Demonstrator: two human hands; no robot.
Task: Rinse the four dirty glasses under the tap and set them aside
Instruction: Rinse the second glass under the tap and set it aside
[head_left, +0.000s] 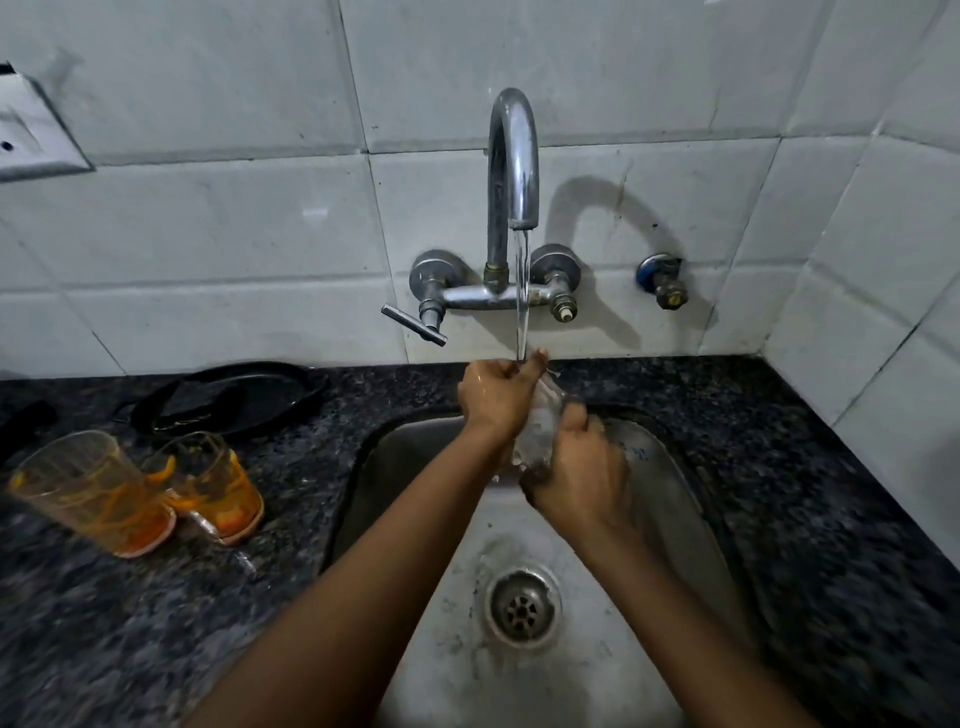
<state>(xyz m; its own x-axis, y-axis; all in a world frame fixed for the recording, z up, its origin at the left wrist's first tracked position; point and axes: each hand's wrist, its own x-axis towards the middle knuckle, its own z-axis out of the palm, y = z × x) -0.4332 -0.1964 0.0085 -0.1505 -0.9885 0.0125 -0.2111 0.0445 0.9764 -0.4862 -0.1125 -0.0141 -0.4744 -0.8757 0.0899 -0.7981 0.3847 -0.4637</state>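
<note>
glass in hand: a clear glass (543, 426), wet and blurred, tilted over the sink under the stream, its mouth toward the wall.
left hand: the left hand (493, 397) holds the glass at its upper end, fingers curled at the rim right where the water lands.
right hand: the right hand (576, 473) wraps the lower part of the glass, fingers and thumb closed round it; both grips are tight on the glass.
tap: a curved chrome tap (511, 156) fixed to the tiled wall, running a thin straight stream.
sink: a dull steel sink (670, 499) with rounded corners and a round slotted drain (523, 608).
dirty glasses: two clear ribbed glasses (137, 493) streaked with orange residue, standing just beside each other on the desk left of the sink.
desk: a dark speckled stone desk (831, 519).
tray: a black oval tray (234, 397) behind the dirty glasses, near the wall.
wall: pale glossy square tiles.
</note>
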